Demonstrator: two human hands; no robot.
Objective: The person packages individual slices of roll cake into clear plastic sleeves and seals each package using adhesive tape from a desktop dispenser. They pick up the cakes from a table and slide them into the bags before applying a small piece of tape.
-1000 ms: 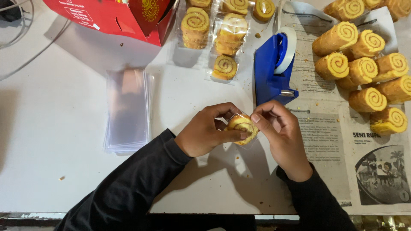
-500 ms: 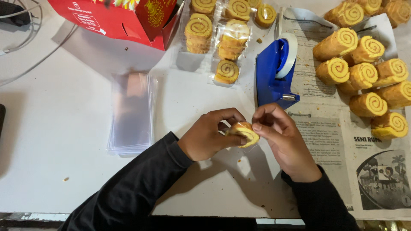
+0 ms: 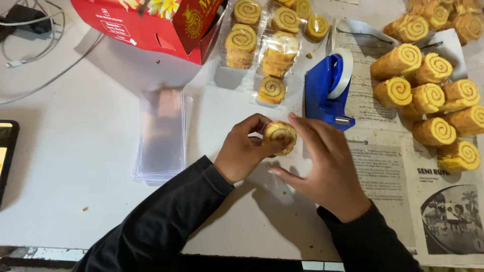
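My left hand (image 3: 244,150) pinches a yellow swirl roll slice wrapped in clear plastic (image 3: 281,135) and holds it just above the white table (image 3: 91,196). Beside it, my right hand (image 3: 325,168) is spread flat with the fingers apart; its fingertips reach the slice's right side and point toward the blue tape dispenser (image 3: 327,90). Nothing is gripped in the right hand. Both arms wear black sleeves.
A stack of clear plastic bags (image 3: 162,132) lies left of my hands. Wrapped slices (image 3: 272,90) sit behind, by a red carton (image 3: 151,22). Several whole swirl rolls (image 3: 428,95) rest on newspaper (image 3: 383,176) at right. A dark device (image 3: 7,151) and cables (image 3: 35,30) are at far left.
My right hand has let go of the wrapped slice and opened flat, sliding toward the tape dispenser. My left hand has turned the slice and lifted it slightly farther from me.
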